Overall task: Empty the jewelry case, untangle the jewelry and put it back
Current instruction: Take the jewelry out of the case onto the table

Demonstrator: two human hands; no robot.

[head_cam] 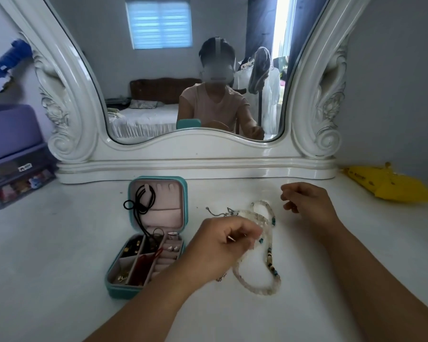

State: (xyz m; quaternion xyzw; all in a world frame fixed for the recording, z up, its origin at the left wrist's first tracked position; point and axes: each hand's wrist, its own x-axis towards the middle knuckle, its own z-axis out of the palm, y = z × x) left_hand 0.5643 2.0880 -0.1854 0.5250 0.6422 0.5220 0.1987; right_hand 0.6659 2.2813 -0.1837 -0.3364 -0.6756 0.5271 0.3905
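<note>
Left hand (223, 250) pinches beads (257, 285) (pale)

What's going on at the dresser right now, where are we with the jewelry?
A person sits at a white dresser top sorting jewelry. The teal jewelry case lies open and still holds pieces, with a black cord trailing over its lid. A tangle of pale bead strands and a thin chain lies on the dresser right of the case. The left hand pinches something small over the beads; the right hand hovers with curled fingers, its grip unclear.
</note>
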